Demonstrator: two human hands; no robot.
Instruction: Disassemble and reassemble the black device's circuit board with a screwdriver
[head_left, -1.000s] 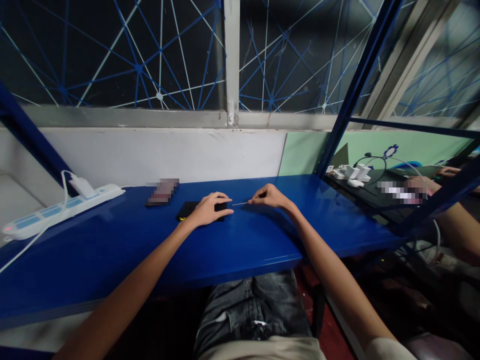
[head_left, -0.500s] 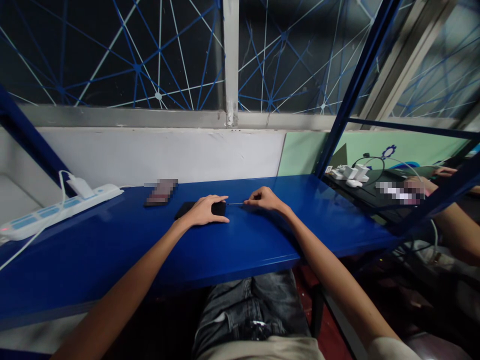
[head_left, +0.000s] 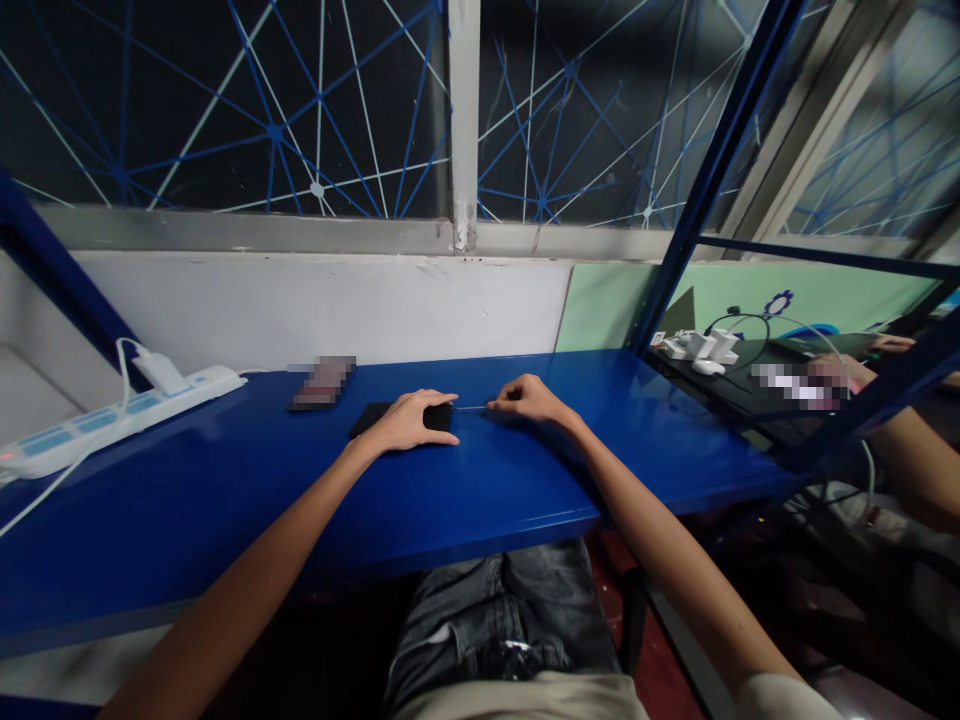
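On the blue table [head_left: 480,490] lies a flat black case [head_left: 438,416], its right end showing between my thumb and forefinger. My left hand [head_left: 407,422] is laid over it and grips it by its long sides, covering its middle. To the right, my right hand [head_left: 529,397] is closed in a pinch on a thin metal rod [head_left: 471,408]. The rod points left, its tip at or very near the case's right end; whether it goes in I cannot tell. Its back end is hidden in my fingers.
A phone-like dark object [head_left: 324,384], partly blurred out, lies at the back left. Left of it is a white power strip [head_left: 120,425] with a plug and cable. Beyond the blue frame post [head_left: 694,215], another person's arm [head_left: 911,455] reaches over a black table with white chargers [head_left: 709,347].
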